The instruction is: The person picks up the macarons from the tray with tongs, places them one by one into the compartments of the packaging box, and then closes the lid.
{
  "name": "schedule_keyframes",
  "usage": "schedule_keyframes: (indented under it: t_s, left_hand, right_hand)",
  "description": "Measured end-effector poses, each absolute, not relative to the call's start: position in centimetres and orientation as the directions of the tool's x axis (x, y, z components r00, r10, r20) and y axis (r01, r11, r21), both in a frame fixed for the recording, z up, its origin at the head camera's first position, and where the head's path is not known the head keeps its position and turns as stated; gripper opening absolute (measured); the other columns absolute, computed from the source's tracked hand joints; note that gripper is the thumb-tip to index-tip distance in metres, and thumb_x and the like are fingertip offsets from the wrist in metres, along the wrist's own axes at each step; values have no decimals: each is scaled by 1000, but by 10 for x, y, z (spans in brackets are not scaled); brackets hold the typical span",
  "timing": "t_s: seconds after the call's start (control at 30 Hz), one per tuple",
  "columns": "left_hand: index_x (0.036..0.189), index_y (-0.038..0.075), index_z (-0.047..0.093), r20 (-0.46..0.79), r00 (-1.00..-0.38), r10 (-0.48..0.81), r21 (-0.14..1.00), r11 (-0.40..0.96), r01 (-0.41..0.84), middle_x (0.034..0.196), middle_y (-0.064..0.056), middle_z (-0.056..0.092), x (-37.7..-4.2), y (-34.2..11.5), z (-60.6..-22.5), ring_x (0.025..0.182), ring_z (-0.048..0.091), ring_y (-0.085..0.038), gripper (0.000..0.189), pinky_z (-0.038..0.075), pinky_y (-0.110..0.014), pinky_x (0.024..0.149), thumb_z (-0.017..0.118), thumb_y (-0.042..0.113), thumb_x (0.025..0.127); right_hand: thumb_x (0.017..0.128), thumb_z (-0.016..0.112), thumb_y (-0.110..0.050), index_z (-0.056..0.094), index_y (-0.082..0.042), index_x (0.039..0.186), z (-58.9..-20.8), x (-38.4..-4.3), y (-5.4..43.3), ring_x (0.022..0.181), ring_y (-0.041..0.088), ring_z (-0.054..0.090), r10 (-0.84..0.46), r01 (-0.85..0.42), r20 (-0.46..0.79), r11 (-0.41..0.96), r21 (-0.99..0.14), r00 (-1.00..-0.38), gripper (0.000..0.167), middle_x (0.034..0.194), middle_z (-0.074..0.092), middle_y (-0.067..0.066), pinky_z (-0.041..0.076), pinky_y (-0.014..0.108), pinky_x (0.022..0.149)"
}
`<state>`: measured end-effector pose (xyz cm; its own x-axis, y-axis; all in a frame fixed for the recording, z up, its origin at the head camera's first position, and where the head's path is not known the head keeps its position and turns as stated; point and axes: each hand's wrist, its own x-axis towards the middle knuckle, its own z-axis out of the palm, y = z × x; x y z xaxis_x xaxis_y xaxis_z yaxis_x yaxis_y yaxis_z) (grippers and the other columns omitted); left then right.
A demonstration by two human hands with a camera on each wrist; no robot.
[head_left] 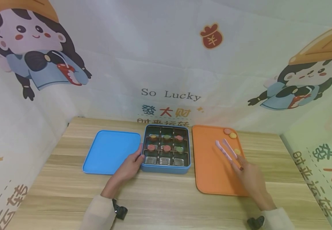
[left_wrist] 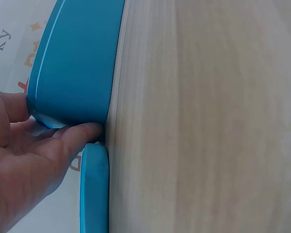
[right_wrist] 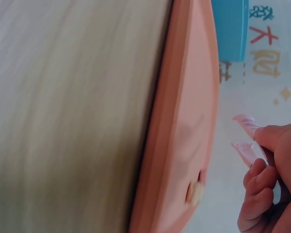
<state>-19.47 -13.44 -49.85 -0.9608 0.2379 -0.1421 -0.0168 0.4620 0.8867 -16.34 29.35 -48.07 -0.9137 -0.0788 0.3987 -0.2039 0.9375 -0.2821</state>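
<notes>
A blue tin box [head_left: 166, 169] with a dark divided insert stands mid-table. Small round pink, green and yellow biscuits [head_left: 167, 148] sit in its back and middle rows; the front row shows bare ridged bottoms. My left hand [head_left: 132, 164] holds the box at its left side, thumb at the rim and fingers low on the wall [left_wrist: 77, 58]. Over the orange tray [head_left: 212, 175], my right hand [head_left: 252, 177] grips pale pink tongs [head_left: 224, 150]. The tips [right_wrist: 245, 119] are apart with nothing between them. A pink biscuit [head_left: 227, 131] and yellow biscuits [head_left: 233, 135] lie along the tray's right side.
A blue lid [head_left: 112, 153] lies flat left of the box, close to my left hand. The orange tray is just right of the box. A printed cloth [head_left: 168, 64] hangs behind the wooden table [head_left: 166, 201] and along both sides.
</notes>
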Motion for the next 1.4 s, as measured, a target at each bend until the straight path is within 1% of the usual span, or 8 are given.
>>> schedule_keyframes:
  t_s: [0.2,0.4,0.67,0.83,0.93,1.03,1.13,1.4]
  left_hand:
    - [158,6,10,-143,-959,245,893,449,-18,163,-17,17,-195,-134,-500,150,13,-30,57,18,-50,121,34,20,109]
    - [159,7,10,-145,-959,243,895,445,-22,163,-16,16,-196,-133,-498,150,12,-30,57,17,-49,121,34,21,109]
    - [158,6,8,-149,-957,248,898,439,-26,163,-17,14,-195,-135,-498,151,11,-31,57,16,-49,121,33,19,109]
    - [158,6,8,-149,-956,253,900,435,-25,163,-16,14,-195,-135,-498,151,10,-31,57,16,-49,121,33,20,109]
    - [158,5,8,-144,-956,255,901,434,-20,163,-17,14,-195,-135,-499,151,10,-31,57,16,-49,121,33,19,109]
    - [159,6,8,-145,-957,253,903,429,-24,163,-17,14,-195,-135,-498,151,10,-31,57,15,-49,121,33,20,109]
    - [159,7,8,-151,-956,252,902,431,-29,164,-16,14,-195,-135,-498,151,9,-30,57,15,-49,121,33,21,109]
    - [158,6,9,-139,-960,245,895,445,-16,163,-17,17,-194,-135,-498,150,12,-31,57,17,-50,121,34,20,109]
  right_hand:
    - [91,71,-19,66,6,113,-483,-157,313,43,13,40,-26,-129,342,951,-283,-939,34,50,48,0,31,28,37]
    - [92,69,-21,65,6,114,-481,-153,330,47,20,52,35,-67,330,953,-294,-943,35,61,66,13,40,36,38]
    - [97,62,-27,61,8,120,-477,-149,342,52,24,52,75,7,202,948,-319,-976,42,67,66,16,40,36,40]
    - [99,59,-29,63,5,110,-479,-147,343,53,23,49,85,39,128,946,-323,-988,36,61,57,8,38,35,41]
    - [99,58,-30,63,5,109,-481,-147,343,54,25,51,98,55,115,943,-327,-989,37,62,57,9,42,39,42]
    - [99,59,-30,62,8,117,-483,-146,343,58,31,57,89,45,121,945,-324,-989,42,71,64,18,48,48,47]
    - [99,58,-30,62,7,118,-483,-146,343,58,32,58,85,41,127,947,-319,-988,42,71,64,18,48,51,48]
    - [98,61,-25,66,6,115,-488,-143,339,52,28,52,61,-6,204,949,-315,-977,36,61,57,11,43,45,42]
